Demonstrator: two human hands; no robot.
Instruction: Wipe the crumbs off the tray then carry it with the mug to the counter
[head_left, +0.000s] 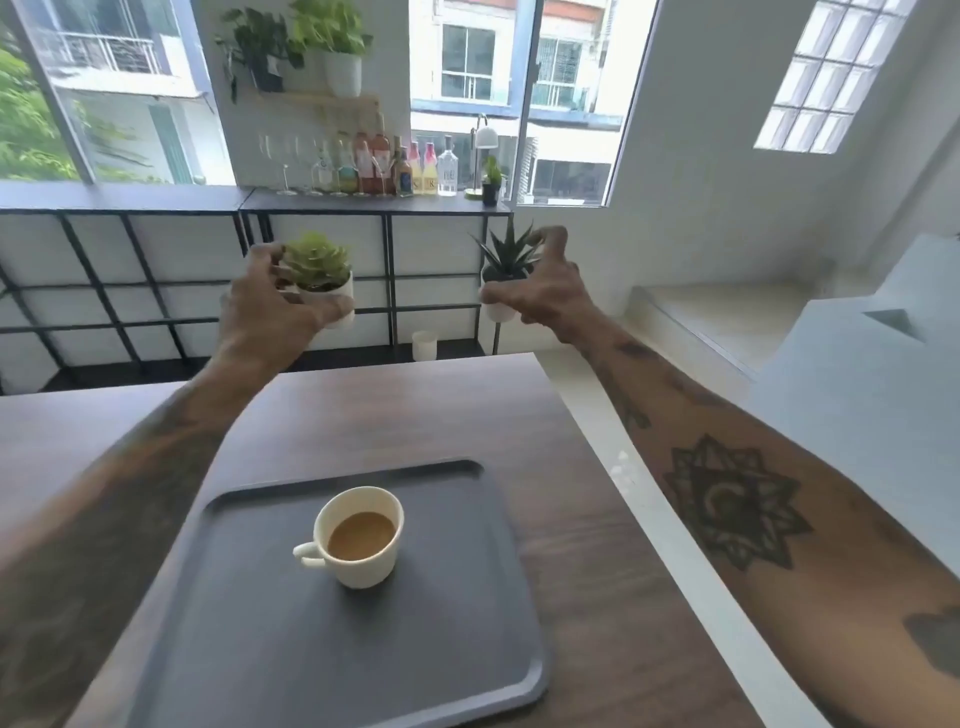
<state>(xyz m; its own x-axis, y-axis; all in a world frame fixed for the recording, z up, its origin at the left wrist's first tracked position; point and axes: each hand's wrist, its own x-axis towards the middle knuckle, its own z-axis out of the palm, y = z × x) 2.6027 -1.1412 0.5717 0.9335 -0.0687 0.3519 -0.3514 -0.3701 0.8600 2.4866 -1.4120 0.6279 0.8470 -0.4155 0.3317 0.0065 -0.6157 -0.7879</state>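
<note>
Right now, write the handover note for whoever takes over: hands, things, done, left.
Left hand: raised, fingers curled around a small green potted plant.
Right hand: raised, around a spiky potted plant.
Tray: on the wooden table, untouched.
Mug: upright on the tray, coffee inside.
Done: no crumbs visible; wiping unconfirmed.
Left: put plants down, carry tray with mug to counter.

Matt grey tray (457, 649), seemingly plastic
</note>
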